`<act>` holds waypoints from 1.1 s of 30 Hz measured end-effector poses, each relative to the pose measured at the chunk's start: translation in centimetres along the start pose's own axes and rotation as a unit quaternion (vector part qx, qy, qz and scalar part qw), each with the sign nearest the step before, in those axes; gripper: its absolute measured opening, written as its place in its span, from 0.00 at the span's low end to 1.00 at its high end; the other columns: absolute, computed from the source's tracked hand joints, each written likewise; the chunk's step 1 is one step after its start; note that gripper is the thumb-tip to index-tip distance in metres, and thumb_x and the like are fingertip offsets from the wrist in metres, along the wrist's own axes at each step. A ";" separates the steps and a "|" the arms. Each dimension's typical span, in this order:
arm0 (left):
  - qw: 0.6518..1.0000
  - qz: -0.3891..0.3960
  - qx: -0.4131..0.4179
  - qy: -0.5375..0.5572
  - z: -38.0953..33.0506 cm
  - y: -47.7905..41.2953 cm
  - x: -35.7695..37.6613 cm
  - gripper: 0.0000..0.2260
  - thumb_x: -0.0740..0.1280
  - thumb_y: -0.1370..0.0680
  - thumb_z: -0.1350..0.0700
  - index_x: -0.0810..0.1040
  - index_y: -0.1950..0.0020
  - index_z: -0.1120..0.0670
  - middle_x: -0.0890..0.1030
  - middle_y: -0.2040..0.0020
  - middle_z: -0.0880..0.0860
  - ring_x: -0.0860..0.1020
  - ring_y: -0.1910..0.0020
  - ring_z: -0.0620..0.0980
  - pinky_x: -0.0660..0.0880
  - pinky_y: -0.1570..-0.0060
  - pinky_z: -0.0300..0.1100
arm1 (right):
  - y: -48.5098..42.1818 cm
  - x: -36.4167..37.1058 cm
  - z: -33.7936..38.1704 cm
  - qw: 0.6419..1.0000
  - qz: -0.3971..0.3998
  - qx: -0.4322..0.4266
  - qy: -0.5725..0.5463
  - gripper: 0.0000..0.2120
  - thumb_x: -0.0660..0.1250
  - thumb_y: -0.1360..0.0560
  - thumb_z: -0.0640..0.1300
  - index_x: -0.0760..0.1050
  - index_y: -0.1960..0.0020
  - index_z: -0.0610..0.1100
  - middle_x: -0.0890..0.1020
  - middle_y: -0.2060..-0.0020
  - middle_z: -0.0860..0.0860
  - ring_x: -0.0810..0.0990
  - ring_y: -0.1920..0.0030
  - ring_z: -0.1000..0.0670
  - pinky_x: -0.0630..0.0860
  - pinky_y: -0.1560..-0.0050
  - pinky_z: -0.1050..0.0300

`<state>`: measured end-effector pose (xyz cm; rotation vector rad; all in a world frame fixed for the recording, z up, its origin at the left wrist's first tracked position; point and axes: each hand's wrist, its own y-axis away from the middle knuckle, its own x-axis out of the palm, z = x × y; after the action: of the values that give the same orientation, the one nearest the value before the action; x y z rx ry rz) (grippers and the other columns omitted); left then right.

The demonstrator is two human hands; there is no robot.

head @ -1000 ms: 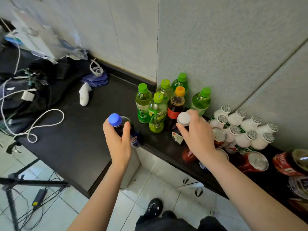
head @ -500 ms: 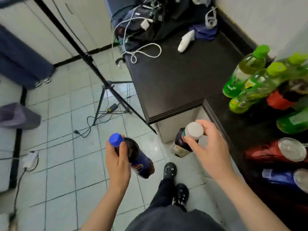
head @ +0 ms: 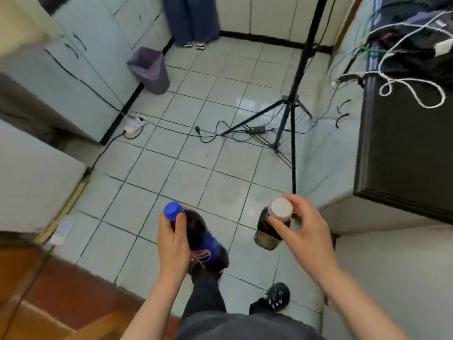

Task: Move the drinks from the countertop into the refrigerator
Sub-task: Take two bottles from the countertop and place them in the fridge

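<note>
Carrying two drinks, one per hand, both off the countertop (head: 402,148) and hanging over the tiled floor (head: 196,168) in front of my legs.

- The blue-capped cola bottle (head: 199,233) is leaning, cap up and to the left, base swinging toward the near right. My left hand (head: 172,244) is wrapping its neck and shoulder, thumb lying along the side. I am gripping high because the neck is the narrowest part to close round.
- The white-capped dark bottle (head: 266,233) is hanging nearly upright. My right hand (head: 306,231) is pinching it just under the cap with the fingertips, the body dangling free below. I judge this the weaker hold of the two; a swing could loosen it.
- My hands are staying apart, so the bottles are not knocking together.

Further out: the countertop is sitting at the right, with a looped white cable (head: 411,94) on its far end. A black tripod (head: 288,114) is standing on the floor ahead, with thin wires trailing from its feet toward a power strip (head: 133,123) at the left. I am taking these as the trip hazards. A purple bin (head: 149,69) is waiting at the far left.

White cabinet fronts (head: 39,177) are lining the left; I cannot tell which, if any, is the refrigerator, and no door is showing open.
</note>
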<state>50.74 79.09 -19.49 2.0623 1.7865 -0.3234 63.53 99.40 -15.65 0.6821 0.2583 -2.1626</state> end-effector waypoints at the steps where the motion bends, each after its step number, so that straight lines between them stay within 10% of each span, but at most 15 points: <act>1: 1.000 -0.012 -0.009 0.013 0.7 -1.1 -1.5 0.04 0.57 0.18 0.56 0.72 0.46 0.52 0.75 0.54 0.44 0.73 0.56 0.29 0.68 0.56 0.26 | -0.6 1.8 1.2 1.000 0.012 -0.007 0.004 0.19 0.73 0.32 0.51 0.67 0.49 0.65 0.76 0.52 0.66 0.76 0.49 0.54 0.70 0.51 0.62; 13: 0.984 -0.177 -0.021 0.028 8.2 -15.9 -25.4 0.19 0.56 0.29 0.39 0.71 0.46 0.49 0.75 0.53 0.45 0.74 0.55 0.36 0.66 0.56 0.28 | -8.7 25.3 17.8 0.986 0.139 -0.093 -0.027 0.17 0.74 0.30 0.44 0.71 0.48 0.56 0.78 0.53 0.65 0.78 0.52 0.61 0.72 0.56 0.69; 19: 0.964 -0.266 -0.032 0.001 11.0 -20.3 -33.6 0.18 0.60 0.26 0.44 0.73 0.42 0.52 0.74 0.49 0.46 0.70 0.53 0.39 0.63 0.51 0.21 | -12.4 36.2 26.2 0.960 0.223 -0.168 -0.027 0.18 0.74 0.31 0.43 0.70 0.48 0.58 0.77 0.52 0.68 0.77 0.51 0.63 0.72 0.54 0.74; 23: 0.933 -0.339 -0.104 0.067 13.8 -24.0 -37.5 0.18 0.60 0.26 0.47 0.74 0.42 0.56 0.77 0.51 0.49 0.74 0.52 0.43 0.68 0.50 0.34 | -15.5 44.6 30.8 0.932 0.299 -0.203 -0.025 0.19 0.74 0.32 0.44 0.70 0.47 0.57 0.78 0.54 0.64 0.76 0.51 0.66 0.72 0.55 0.75; 33: 0.890 -0.429 -0.140 0.058 17.1 -40.0 -52.2 0.06 0.64 0.21 0.54 0.73 0.51 0.42 0.79 0.55 0.44 0.75 0.54 0.33 0.69 0.53 0.31 | -24.1 67.7 46.9 0.849 0.426 -0.313 -0.016 0.20 0.74 0.32 0.50 0.68 0.48 0.65 0.78 0.50 0.62 0.77 0.49 0.59 0.74 0.49 0.63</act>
<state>4.43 29.45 -18.54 1.0135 2.5596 -0.1531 -7.33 50.89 -15.34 0.2789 0.5018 -1.1241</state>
